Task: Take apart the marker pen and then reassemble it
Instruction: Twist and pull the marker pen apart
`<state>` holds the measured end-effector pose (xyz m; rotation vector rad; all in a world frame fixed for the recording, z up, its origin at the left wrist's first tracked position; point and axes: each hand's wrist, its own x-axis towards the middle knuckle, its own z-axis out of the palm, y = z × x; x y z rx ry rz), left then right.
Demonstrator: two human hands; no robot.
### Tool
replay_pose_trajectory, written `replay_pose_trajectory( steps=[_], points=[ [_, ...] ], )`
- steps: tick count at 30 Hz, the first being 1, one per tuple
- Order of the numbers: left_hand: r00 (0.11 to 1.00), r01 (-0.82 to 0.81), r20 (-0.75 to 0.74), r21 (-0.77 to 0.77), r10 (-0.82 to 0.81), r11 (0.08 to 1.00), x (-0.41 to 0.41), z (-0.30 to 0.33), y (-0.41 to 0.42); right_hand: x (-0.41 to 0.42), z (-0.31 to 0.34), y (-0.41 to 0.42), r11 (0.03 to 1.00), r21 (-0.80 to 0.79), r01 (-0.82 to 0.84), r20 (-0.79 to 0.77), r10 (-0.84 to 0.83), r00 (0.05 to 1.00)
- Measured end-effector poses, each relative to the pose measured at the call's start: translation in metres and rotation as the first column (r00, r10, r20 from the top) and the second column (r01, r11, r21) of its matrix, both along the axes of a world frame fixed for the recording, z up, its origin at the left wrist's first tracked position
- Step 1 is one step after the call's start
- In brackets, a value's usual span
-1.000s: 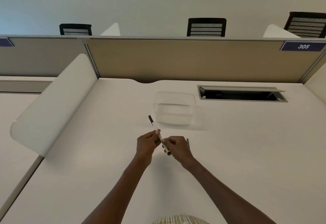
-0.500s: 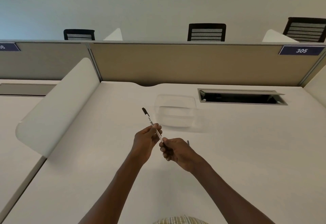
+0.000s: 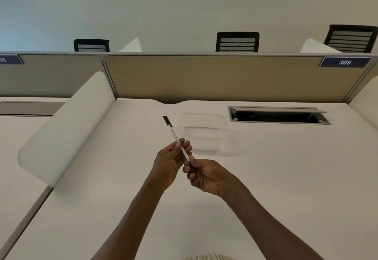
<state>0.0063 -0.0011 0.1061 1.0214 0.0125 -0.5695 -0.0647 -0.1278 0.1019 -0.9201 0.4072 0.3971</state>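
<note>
Holding the marker pen [image 3: 175, 135] up off the desk [image 3: 286, 177], we pinch its slim white barrel between the thumb and fingertips of our left hand [image 3: 170, 162], while our right hand [image 3: 206, 174] curls its fingers round the lower end, where the barrel meets a dark part. How that dark part joins the barrel we cannot tell, since our fingers cover it. The pen slants up and away from both hands toward the left, a thin round stick with fine dark print along its side and a small black cap or plug at the far tip. The two hands sit close together, knuckles nearly meeting, the left a little higher and farther out than the right.

Just beyond our hands and slightly to the right lies a clear plastic container [image 3: 202, 130] — rounded at the corners, glossy, so transparent that the matte pale desk shows through it. Farther right of it a long rectangular cable slot [image 3: 278, 115] with a grey metal rim opens dark in the surface. To the left of our left arm a smooth white divider [image 3: 67, 128] with a rounded end stands tilted — beyond everything runs a tan fabric partition [image 3: 225, 77] bearing a blue plate [image 3: 344, 62] marked 305, with black mesh chair backs [image 3: 237, 42] above it.
</note>
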Motion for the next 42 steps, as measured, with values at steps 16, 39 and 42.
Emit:
replay_pose_trajectory(
  steps=[16,39,42],
  points=[
    [0.940,-0.335,-0.090,-0.050,0.330,0.941,-0.009,0.020,-0.025,0.015,-0.003,0.018,-0.122,-0.871,0.476,0.465,0.107,0.879],
    [0.953,-0.302,-0.023,-0.065,0.301,0.951,-0.011,0.031,-0.016,0.017,0.040,0.015,0.804,-0.557,0.209,0.099,-0.185,0.978],
    [0.928,-0.359,-0.137,-0.089,0.346,0.929,-0.010,0.034,-0.020,0.021,0.022,0.023,0.077,-0.906,0.416,0.417,-0.001,0.909]
  ],
)
